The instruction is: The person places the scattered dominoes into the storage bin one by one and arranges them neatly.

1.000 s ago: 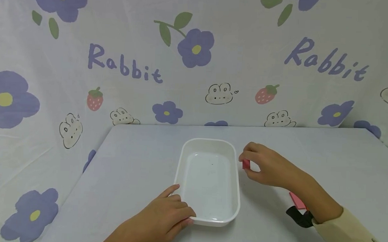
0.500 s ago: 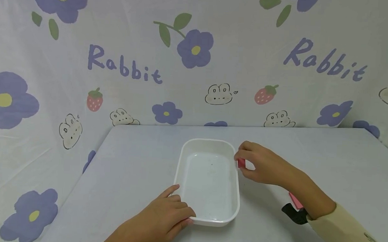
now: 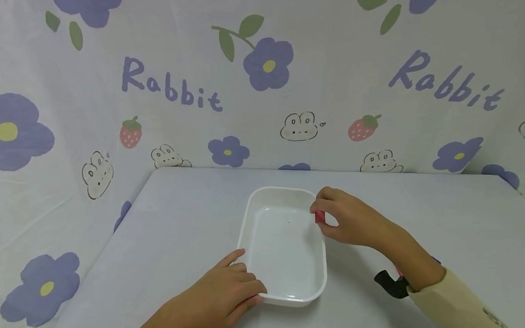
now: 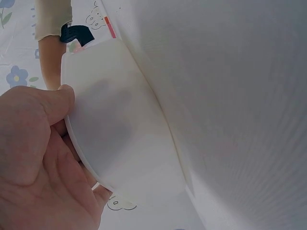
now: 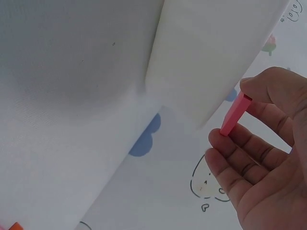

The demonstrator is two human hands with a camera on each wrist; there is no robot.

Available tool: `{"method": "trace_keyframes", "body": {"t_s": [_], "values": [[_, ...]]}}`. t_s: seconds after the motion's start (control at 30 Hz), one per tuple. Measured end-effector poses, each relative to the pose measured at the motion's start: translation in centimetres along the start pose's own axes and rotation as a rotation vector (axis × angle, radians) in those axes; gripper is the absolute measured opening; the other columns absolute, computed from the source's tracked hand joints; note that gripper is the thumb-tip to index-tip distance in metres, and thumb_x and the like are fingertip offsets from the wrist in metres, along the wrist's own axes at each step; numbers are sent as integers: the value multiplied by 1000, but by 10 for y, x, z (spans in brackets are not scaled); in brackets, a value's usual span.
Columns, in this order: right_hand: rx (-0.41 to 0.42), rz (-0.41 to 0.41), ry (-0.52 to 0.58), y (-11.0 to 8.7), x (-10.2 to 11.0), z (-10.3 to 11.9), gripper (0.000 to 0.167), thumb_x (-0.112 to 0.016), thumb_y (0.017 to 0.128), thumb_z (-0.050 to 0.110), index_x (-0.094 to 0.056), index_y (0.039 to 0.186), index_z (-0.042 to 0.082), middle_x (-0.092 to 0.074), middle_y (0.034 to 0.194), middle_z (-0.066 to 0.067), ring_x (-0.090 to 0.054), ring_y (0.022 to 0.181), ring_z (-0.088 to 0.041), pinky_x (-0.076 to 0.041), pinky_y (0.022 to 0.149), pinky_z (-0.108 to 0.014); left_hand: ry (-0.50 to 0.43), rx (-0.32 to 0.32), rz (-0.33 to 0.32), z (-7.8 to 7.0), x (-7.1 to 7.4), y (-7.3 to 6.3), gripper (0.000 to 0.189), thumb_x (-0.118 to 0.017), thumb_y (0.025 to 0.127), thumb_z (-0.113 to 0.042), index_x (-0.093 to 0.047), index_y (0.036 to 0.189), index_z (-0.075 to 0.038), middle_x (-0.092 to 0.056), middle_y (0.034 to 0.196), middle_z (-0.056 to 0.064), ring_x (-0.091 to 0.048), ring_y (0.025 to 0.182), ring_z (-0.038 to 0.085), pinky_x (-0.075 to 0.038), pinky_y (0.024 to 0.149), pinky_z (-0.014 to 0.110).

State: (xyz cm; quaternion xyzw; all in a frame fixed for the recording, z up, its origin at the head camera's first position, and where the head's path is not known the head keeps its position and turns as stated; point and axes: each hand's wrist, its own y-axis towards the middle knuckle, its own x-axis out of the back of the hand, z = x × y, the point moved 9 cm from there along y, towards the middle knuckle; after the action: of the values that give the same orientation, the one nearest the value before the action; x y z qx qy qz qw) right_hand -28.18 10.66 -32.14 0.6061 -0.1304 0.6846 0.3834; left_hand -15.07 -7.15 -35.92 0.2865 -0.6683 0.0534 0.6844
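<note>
A white rectangular tray (image 3: pixel 292 302) rests on the table, with no object visible inside it. My left hand (image 3: pixel 221 293) grips its near left corner; in the left wrist view the thumb presses the rim of the tray (image 4: pixel 110 110) and the fingers go over the other side. Between thumb and fingertips, my right hand (image 3: pixel 349 217) pinches a small pinkish-red block (image 3: pixel 319 217). The block overlaps the tray's far right rim in the head view. Seen from the right wrist, the block (image 5: pixel 236 115) is thin and flat-sided.
A pink piece (image 3: pixel 399 271) and a bit of blue (image 3: pixel 435 260) show from behind the right forearm, mostly hidden. A black strap (image 3: pixel 390 284) sits at the right wrist. In the right wrist view an orange piece (image 5: pixel 17 226) lies at the lower left corner.
My right hand has moved left with the block, from beside the tray to its right rim. My left hand has kept its grip on the tray's corner.
</note>
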Motion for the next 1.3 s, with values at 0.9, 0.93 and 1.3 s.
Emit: {"method": "trace_keyframes", "body": {"t_s": [0.9, 0.93, 1.3], "values": [[29, 77, 42, 25, -27, 9, 20, -78, 83, 7, -73, 101, 13, -61, 102, -2, -60, 90, -19, -57, 79, -30, -48, 57, 70, 5, -5, 0, 23, -46, 107, -31, -66, 104, -20, -67, 94, -14, -51, 80, 7, -28, 115, 53], [29, 81, 46, 26, -28, 8, 19, -78, 83, 7, -73, 100, 13, -61, 102, -2, -60, 90, -20, -57, 79, -31, -48, 58, 73, 5, -6, 0, 23, -46, 107, -31, -66, 104, -20, -67, 95, -14, -51, 80, 6, -28, 115, 53], [24, 105, 78, 34, -43, 6, 19, -78, 84, 7, -72, 101, 12, -61, 101, -2, -61, 91, -23, -57, 81, -31, -41, 58, 81, 6, -6, -1, 24, -46, 108, -31, -67, 105, -21, -67, 94, -14, -53, 82, 6, -28, 115, 53]]}}
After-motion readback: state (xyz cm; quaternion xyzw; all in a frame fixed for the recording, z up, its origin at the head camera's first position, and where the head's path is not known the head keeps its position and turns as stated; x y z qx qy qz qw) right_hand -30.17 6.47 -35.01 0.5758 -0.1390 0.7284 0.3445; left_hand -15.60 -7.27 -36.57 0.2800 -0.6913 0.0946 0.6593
